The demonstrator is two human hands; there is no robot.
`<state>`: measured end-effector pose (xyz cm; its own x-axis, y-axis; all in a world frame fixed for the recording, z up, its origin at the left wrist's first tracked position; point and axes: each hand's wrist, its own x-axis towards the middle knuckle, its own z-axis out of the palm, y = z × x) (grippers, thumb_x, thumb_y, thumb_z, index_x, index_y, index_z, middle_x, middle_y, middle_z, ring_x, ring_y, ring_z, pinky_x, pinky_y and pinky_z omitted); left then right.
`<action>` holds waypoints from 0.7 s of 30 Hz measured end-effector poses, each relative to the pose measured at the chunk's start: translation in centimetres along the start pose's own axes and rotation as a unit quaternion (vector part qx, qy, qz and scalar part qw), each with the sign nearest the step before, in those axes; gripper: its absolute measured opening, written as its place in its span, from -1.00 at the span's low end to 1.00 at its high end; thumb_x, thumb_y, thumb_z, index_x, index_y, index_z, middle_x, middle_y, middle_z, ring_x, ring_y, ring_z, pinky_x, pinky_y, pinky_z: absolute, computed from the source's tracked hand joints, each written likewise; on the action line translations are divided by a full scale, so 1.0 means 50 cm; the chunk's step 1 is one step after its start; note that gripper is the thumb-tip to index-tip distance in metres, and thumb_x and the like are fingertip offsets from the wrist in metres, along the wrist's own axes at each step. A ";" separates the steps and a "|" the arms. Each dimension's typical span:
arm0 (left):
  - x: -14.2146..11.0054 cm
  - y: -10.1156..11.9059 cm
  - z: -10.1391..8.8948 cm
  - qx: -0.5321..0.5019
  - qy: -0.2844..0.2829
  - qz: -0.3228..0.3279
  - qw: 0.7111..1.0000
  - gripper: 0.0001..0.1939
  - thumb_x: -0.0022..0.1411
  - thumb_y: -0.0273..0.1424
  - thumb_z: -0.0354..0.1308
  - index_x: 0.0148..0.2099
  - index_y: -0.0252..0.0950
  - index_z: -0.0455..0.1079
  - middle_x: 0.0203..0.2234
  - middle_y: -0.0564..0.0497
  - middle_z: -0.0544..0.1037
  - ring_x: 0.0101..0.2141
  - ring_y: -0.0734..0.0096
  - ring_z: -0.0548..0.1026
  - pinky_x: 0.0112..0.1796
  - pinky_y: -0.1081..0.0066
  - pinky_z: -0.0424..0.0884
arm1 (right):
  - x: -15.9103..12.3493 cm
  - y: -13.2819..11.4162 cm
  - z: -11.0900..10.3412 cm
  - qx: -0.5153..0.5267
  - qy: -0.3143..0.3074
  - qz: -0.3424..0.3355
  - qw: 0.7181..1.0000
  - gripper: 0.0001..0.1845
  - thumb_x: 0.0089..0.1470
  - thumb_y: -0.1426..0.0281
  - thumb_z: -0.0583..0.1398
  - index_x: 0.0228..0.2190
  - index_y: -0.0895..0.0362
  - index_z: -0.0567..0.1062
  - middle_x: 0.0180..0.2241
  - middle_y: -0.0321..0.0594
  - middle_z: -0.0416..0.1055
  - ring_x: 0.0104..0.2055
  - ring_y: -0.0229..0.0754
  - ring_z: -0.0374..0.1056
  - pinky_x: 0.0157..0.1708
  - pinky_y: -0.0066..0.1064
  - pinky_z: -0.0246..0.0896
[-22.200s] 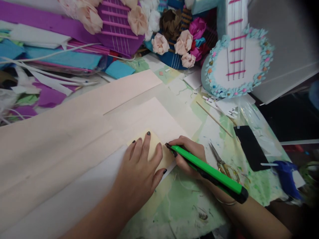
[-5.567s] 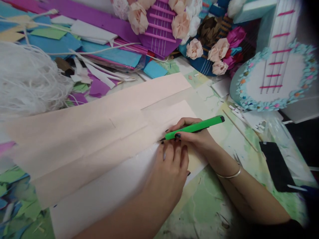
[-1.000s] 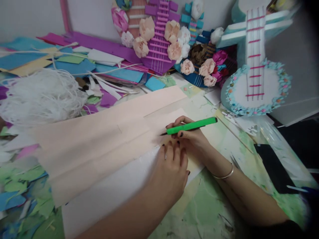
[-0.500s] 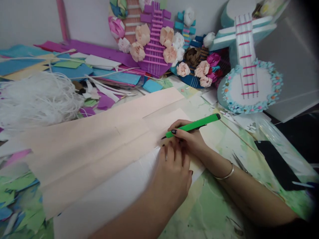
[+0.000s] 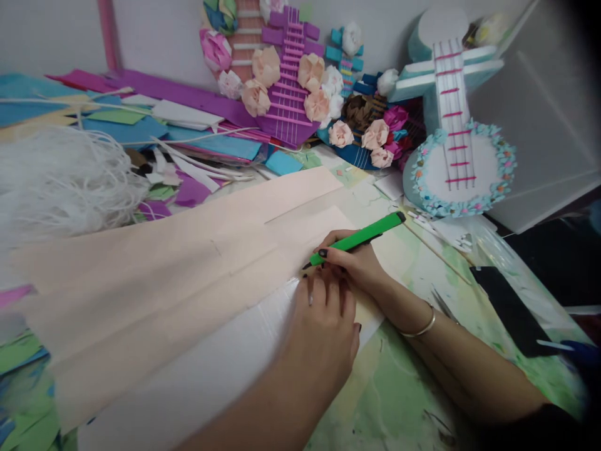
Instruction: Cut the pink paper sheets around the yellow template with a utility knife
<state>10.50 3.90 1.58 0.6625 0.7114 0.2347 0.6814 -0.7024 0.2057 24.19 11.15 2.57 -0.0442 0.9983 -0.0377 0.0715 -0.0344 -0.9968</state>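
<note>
My right hand (image 5: 354,263) is closed around a green pen (image 5: 359,239), its dark tip pointing down and left at the peach paper. Beneath the pen lies the wide, creased peach paper (image 5: 154,275), spread across the table. My left hand (image 5: 323,319) rests palm down, fingers stretched forward, over the edge of a white sheet (image 5: 206,369) that lies on the near side of the peach paper. The left fingertips are just below the pen tip, partly hidden by the right hand.
A tangle of white string (image 5: 70,181) and coloured paper scraps lie left. Flower-trimmed model string instruments (image 5: 291,81) stand behind, with a light-blue one (image 5: 462,160) at right. Scissors (image 5: 444,305) and a black flat object (image 5: 514,310) lie beyond my right forearm.
The view has shifted slightly, so the background sits a little differently. Both hands stay at nearly the same place on the paper, with the pen still in the right hand.
</note>
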 end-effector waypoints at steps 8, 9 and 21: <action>0.000 -0.001 -0.003 -0.007 -0.004 -0.001 1.000 -0.37 0.32 -0.18 0.05 0.25 -0.57 0.24 0.19 -0.44 0.31 0.20 -0.28 0.24 0.13 -0.16 0.21 | 0.000 -0.001 0.002 0.016 -0.016 0.003 1.000 -0.87 -0.13 0.40 0.35 -0.55 0.20 0.52 -0.64 -0.29 0.47 -0.66 -0.37 0.28 -0.68 -0.58 0.17; 0.000 -0.002 -0.003 -0.006 -0.002 -0.002 1.000 -0.37 0.32 -0.18 0.05 0.25 -0.57 0.24 0.18 -0.44 0.32 0.19 -0.28 0.24 0.13 -0.15 0.22 | 0.000 -0.001 0.002 0.017 -0.017 0.004 1.000 -0.87 -0.13 0.40 0.35 -0.55 0.20 0.52 -0.64 -0.29 0.47 -0.66 -0.37 0.29 -0.67 -0.58 0.18; 0.001 -0.002 -0.004 -0.002 -0.006 -0.005 1.000 -0.37 0.33 -0.17 0.03 0.26 -0.57 0.23 0.18 -0.43 0.32 0.19 -0.28 0.25 0.12 -0.14 0.23 | -0.001 -0.009 0.002 0.012 -0.032 0.002 0.999 -0.88 -0.14 0.43 0.36 -0.54 0.21 0.54 -0.57 -0.25 0.55 -0.58 -0.34 0.40 -0.60 -0.60 0.27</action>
<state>10.41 3.98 1.74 0.6598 0.7183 0.2207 0.6864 -0.6957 0.2119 24.06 11.10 3.00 -0.1087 0.9931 -0.0447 0.0487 -0.0396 -0.9980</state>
